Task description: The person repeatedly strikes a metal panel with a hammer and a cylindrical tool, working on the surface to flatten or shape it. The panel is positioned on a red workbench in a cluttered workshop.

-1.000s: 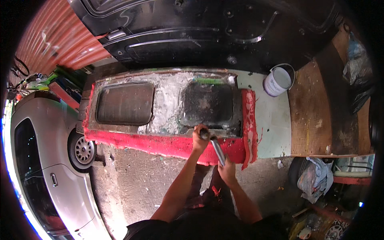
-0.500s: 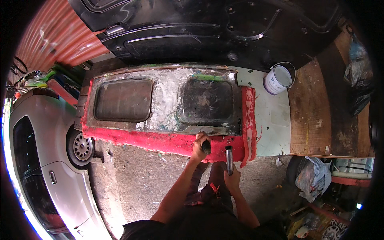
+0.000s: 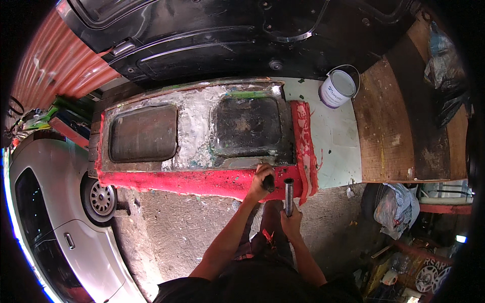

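A red-edged panel (image 3: 202, 179) with two dark recessed windows lies flat in front of me, patched with whitish filler. My left hand (image 3: 258, 181) is closed around a short dark tool (image 3: 268, 183) pressed against the panel's red near edge. My right hand (image 3: 291, 222) grips the lower end of a grey metal bar (image 3: 288, 194), held nearly upright just in front of that red edge, a little right of the left hand.
A white paint can (image 3: 337, 88) stands on a pale sheet at the back right, beside a wooden board (image 3: 394, 136). A large black vehicle body panel (image 3: 227, 35) lies behind. A silver car (image 3: 55, 222) is at the left. Bags and clutter sit at the lower right.
Both hands have drawn back from the top of the panel to its red near edge. The grey bar has swung from slanted to nearly upright.
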Demonstrator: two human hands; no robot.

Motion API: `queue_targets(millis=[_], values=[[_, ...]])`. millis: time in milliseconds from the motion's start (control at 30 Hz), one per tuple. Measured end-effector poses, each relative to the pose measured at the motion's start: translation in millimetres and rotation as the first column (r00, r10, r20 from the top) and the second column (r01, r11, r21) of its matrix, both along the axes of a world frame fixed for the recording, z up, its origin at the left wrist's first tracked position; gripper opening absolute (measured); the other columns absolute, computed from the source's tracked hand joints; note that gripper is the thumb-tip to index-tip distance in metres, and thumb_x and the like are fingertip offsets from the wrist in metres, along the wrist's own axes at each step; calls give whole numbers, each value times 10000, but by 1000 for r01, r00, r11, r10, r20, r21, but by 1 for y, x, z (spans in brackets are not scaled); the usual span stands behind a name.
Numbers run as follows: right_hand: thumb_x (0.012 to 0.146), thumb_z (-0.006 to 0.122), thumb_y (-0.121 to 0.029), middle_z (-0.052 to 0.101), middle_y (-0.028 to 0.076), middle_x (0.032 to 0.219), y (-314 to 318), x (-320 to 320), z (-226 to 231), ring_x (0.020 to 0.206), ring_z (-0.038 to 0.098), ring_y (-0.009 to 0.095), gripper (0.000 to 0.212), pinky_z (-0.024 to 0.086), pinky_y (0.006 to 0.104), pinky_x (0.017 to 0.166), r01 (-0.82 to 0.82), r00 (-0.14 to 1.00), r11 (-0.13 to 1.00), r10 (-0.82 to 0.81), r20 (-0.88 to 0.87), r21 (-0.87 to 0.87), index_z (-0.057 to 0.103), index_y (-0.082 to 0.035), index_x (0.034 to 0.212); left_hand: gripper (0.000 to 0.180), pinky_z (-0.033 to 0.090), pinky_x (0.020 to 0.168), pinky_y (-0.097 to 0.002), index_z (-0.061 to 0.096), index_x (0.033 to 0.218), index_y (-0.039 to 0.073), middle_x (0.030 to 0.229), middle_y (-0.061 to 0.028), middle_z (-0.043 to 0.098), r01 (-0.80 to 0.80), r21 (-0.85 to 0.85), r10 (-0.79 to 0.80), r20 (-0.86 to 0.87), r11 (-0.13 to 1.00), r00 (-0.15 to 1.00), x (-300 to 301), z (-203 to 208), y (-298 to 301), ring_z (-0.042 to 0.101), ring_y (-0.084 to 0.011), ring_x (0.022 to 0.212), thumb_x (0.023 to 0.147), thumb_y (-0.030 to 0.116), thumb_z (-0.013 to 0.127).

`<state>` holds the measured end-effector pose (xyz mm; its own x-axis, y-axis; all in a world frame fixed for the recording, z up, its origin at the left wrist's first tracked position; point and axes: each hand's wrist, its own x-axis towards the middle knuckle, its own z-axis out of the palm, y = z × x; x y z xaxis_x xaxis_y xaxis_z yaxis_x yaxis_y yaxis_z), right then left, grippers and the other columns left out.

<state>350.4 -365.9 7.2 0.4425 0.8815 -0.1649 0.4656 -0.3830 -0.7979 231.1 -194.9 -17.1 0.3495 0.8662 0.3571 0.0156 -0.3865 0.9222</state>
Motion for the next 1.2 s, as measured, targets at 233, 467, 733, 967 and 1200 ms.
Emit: queue_targets(millis=[233,467,733,967,1200], values=[[765,674,-56,642,164,776,-6,5,0,674,644,304,406,495,413,644,11,1000,999,-11,1,-32,611,-1,1162,231,396,841,-376,530,772,60,853,-75,539,-49,22,48,46,999,998,5,-10,-3,516,-281,911,588,-29,637],[770,677,-45,627,128,716,-3,3,-1,605,632,248,352,491,386,609,-36,994,994,25,111,101,636,-14,1118,177,393,830,-347,516,742,79,831,-69,544,-57,-15,57,40,998,998,5,-7,7,518,-249,883,657,-42,613],[765,685,-58,649,145,759,5,3,2,667,646,310,360,495,431,689,-52,996,994,44,78,94,626,-22,1118,182,389,814,-336,525,735,80,794,-46,522,-132,-103,143,112,986,983,13,-5,7,503,-239,863,643,-55,606],[755,709,-103,610,150,670,36,-7,47,640,652,381,275,500,469,590,-135,989,984,127,72,119,575,-61,991,177,393,817,-337,521,727,82,739,-39,522,-106,-331,168,163,937,972,18,-14,15,507,-232,836,656,-47,619],[751,712,-74,601,136,651,68,0,5,592,645,380,239,498,440,525,-299,901,951,255,351,74,569,-73,942,170,411,785,-341,515,741,59,740,-64,523,108,-710,349,467,696,812,26,-14,23,512,-236,817,665,-30,638]])
